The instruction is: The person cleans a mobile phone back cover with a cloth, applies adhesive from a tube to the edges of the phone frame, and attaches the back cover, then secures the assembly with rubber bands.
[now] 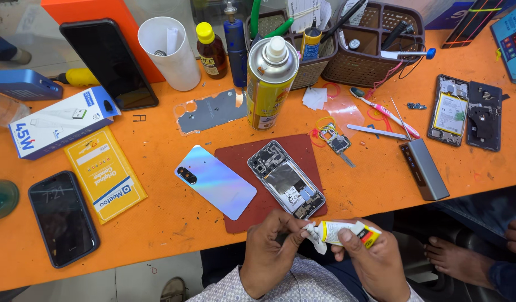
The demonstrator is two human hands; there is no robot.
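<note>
Glue tube (pixel 347 232), small, white and yellow, sits off the near edge of the orange desk (pixel 174 223), over the person's lap. The right hand (pixel 375 263) has its grip closed around the tube's body, and the left hand (pixel 269 251) pinches the crumpled nozzle end (pixel 312 234). Just past them, on the dark red mat (pixel 235 162) near that edge, lies the opened phone frame (pixel 286 179), its insides bare. The shiny back cover (pixel 216 182) rests half on the mat beside it. A hard squeeze looks likely to spurt glue over the fingers or clothes. Too much carried to the frame could foul its small parts. The tall spray can (pixel 271 84) standing behind the mat could topple on a careless reach.
</note>
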